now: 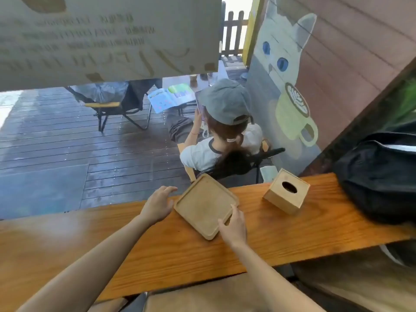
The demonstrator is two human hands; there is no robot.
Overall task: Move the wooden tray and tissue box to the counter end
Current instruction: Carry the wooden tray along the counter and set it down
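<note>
Tray (206, 204) lies on the tabletop (258, 248) between my hands; right hand (233, 226) seems to pinch its near edge, left hand (157, 204) spread open just beside it. Box (286, 190) sits apart to its right.

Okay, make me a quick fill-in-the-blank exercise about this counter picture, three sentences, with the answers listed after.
1. The right hand touches the near edge of the wooden ____.
2. The tissue box stands on the counter between the wooden tray and a ____ bag.
3. The left hand is ____, its fingers spread beside the tray and gripping nothing.

Answers: tray; black; open
</note>
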